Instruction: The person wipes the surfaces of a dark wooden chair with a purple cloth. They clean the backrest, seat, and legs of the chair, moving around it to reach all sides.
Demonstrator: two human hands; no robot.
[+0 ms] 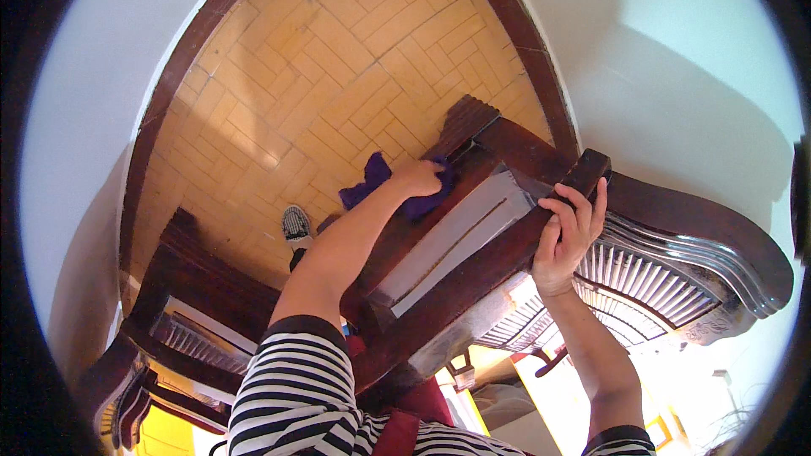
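Note:
My left hand (417,177) is closed on a purple cloth (428,201), pressed against the outer side of a dark wooden carved chair or bench (466,264). Part of the cloth hangs loose to the left of the hand. Its fingertips are partly hidden in the folds. My right hand (567,231) grips the end of a dark wooden rail (588,168) of the same furniture, its fingers bent over the wood. Beside that hand a curved, slatted back panel (652,278) reaches to the right.
A second dark wooden chair (209,272) stands at the lower left. A foot in a striped shoe (296,223) is on the yellow tiled floor (329,69). White walls with a dark baseboard (532,44) meet the floor on both sides.

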